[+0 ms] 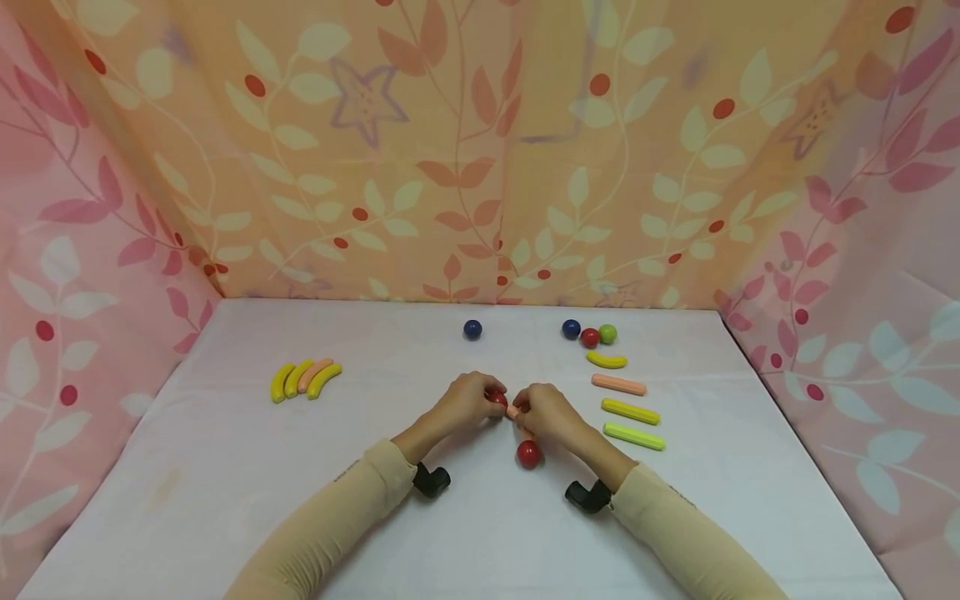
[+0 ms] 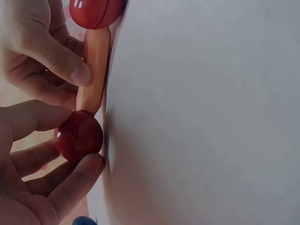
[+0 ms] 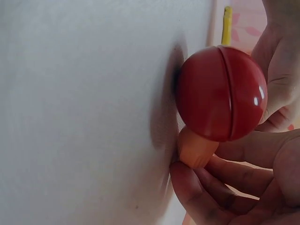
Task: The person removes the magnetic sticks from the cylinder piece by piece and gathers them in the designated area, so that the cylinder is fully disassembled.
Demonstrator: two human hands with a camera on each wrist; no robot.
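Note:
My left hand (image 1: 467,402) pinches a red ball (image 2: 79,136) between its thumb and fingers, low over the white tabletop. That ball meets one end of an orange stick (image 2: 95,70). My right hand (image 1: 553,412) grips the stick along its length, the thumb lying on its side. At the stick's near end is a second red ball (image 1: 528,454) with a groove round it (image 3: 220,93). It looks joined to the stick, and no hand holds it. In the right wrist view the stick is partly hidden behind this ball.
Yellow and orange curved pieces (image 1: 325,381) lie grouped on the left. On the right are a short yellow curved piece (image 1: 607,360), an orange stick (image 1: 618,384) and yellow sticks (image 1: 631,412). Blue (image 1: 572,329), red (image 1: 590,337) and green balls (image 1: 607,334) stand behind; another blue ball (image 1: 472,330) sits back centre.

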